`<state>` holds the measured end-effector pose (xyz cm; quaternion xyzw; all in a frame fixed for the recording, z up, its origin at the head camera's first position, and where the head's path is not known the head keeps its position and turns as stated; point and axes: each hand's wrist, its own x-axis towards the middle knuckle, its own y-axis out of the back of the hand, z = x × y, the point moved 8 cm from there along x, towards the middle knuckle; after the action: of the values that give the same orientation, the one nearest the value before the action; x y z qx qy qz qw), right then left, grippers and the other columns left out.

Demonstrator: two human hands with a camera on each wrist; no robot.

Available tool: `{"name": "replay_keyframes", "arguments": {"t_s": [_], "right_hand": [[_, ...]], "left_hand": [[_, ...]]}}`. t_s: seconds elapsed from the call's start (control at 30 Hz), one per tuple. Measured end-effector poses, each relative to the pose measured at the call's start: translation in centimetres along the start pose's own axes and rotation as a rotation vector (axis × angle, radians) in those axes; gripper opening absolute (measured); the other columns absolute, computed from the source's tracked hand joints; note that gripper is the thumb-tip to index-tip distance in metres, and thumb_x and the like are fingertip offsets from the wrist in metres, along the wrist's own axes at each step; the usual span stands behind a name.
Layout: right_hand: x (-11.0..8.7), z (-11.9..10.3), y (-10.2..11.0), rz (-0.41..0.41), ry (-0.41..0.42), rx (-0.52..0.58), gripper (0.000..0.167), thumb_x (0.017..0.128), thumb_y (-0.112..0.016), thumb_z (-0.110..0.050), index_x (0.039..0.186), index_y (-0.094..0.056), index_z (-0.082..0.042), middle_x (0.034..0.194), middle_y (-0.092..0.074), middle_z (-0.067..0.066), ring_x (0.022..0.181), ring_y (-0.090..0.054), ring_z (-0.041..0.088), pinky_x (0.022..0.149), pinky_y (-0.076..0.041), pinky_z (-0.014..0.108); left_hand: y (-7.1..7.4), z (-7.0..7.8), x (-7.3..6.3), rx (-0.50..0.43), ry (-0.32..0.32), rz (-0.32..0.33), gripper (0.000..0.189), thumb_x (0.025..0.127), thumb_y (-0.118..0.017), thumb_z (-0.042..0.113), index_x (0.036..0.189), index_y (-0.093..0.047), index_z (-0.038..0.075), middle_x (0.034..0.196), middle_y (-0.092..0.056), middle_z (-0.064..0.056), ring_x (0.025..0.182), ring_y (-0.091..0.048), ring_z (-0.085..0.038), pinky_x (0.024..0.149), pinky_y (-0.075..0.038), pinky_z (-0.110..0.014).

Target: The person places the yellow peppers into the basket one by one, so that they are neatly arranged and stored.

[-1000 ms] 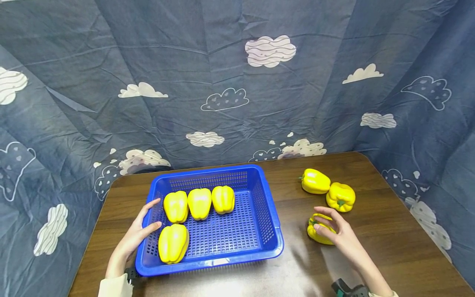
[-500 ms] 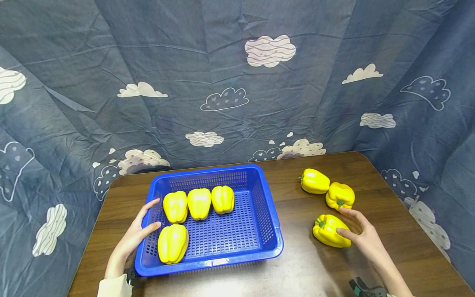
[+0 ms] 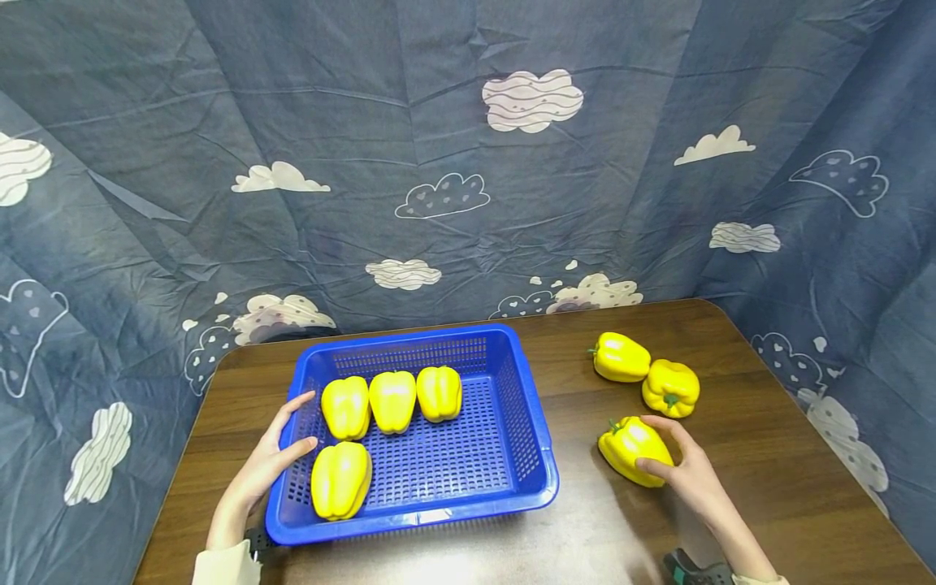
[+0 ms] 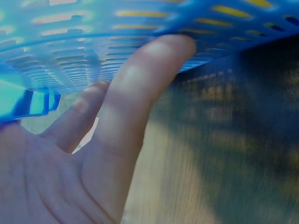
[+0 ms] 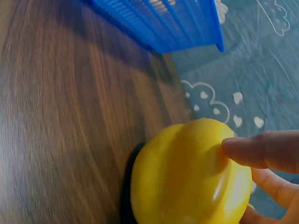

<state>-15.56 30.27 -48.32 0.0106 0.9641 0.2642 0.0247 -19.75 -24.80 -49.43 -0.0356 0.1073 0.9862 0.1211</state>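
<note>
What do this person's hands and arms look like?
The left hand and right hand are bare. The cream fabric left sleeve and right sleeve partly show. A black left wrist device and black right wrist device show, the latter with a green patch.

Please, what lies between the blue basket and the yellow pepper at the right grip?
Only bare brown table lies between the blue basket and that yellow pepper; the head view shows this stretch.

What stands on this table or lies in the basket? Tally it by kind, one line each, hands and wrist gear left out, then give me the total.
Blue basket: 1
Yellow bell peppers: 7 (4 in the basket, 3 outside it)
Total: 8
</note>
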Motion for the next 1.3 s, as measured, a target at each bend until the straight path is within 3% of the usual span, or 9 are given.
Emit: {"name": "replay_keyframes", "arguments": {"t_s": [0.2,0.37,0.63,0.8,1.0,1.17,1.3], "right_hand": [[0.3,-1.0,-1.7,-0.04,-0.002,0.051,0.061,0.084,-0.067,-0.001,0.139,-0.039,0.003,0.14,-0.038,0.029,0.13,-0.028,0.046,0.097,-0.026,0.066],[0.6,-1.8,-2.7,-0.063,0.021,0.064,0.063,0.084,-0.068,-0.002,0.14,-0.039,0.0,0.141,-0.039,0.027,0.126,-0.035,0.046,0.095,-0.033,0.063],[0.7,-1.7,-3.7,-0.162,0.052,0.092,0.082,0.075,-0.074,0.0,0.145,-0.032,-0.004,0.147,-0.023,0.025,0.13,-0.023,0.046,0.094,-0.037,0.063],[0.5,-1.6,-4.1,-0.214,0.106,0.082,0.093,0.068,-0.076,0.004,0.146,-0.027,-0.003,0.148,-0.02,0.026,0.132,-0.017,0.049,0.092,-0.022,0.076],[0.5,-1.5,-4.4,-0.208,0.173,0.048,0.101,0.06,-0.074,0.01,0.148,-0.027,-0.006,0.148,-0.021,0.026,0.133,-0.015,0.047,0.093,-0.014,0.077],[0.7,-1.2,-4.3,-0.17,0.178,0.004,0.099,0.062,-0.075,0.012,0.147,-0.027,-0.004,0.147,-0.023,0.028,0.131,-0.021,0.048,0.094,-0.027,0.071],[0.9,-1.2,-4.2,-0.145,0.175,-0.007,0.098,0.065,-0.078,0.009,0.147,-0.027,-0.003,0.146,-0.025,0.027,0.126,-0.03,0.045,0.088,-0.046,0.053]], "left_hand": [[-0.1,0.1,0.0,0.015,-0.013,-0.008,0.063,0.095,-0.052,0.01,0.15,-0.021,0.014,0.152,-0.013,-0.025,0.127,-0.031,-0.053,0.089,-0.046,-0.056],[0.0,0.1,0.1,0.008,-0.017,-0.004,0.063,0.095,-0.052,0.01,0.15,-0.021,0.014,0.152,-0.012,-0.025,0.127,-0.032,-0.053,0.088,-0.046,-0.057],[0.0,-0.1,0.0,0.004,0.0,0.002,0.063,0.095,-0.052,0.01,0.15,-0.022,0.015,0.153,-0.011,-0.024,0.127,-0.031,-0.055,0.088,-0.046,-0.059],[0.0,-0.2,0.0,0.01,0.007,0.001,0.063,0.095,-0.053,0.011,0.15,-0.021,0.016,0.154,-0.01,-0.024,0.128,-0.03,-0.055,0.088,-0.045,-0.06],[0.1,-0.2,0.1,0.002,0.014,0.005,0.063,0.095,-0.053,0.011,0.15,-0.021,0.016,0.153,-0.012,-0.025,0.127,-0.031,-0.056,0.087,-0.046,-0.06],[0.0,0.0,0.0,0.002,0.005,0.001,0.063,0.095,-0.052,0.01,0.15,-0.021,0.016,0.153,-0.011,-0.024,0.127,-0.031,-0.055,0.087,-0.046,-0.059],[-0.1,0.3,0.0,0.019,-0.012,0.001,0.063,0.095,-0.052,0.01,0.15,-0.021,0.014,0.154,-0.01,-0.024,0.128,-0.029,-0.055,0.089,-0.043,-0.061]]}}
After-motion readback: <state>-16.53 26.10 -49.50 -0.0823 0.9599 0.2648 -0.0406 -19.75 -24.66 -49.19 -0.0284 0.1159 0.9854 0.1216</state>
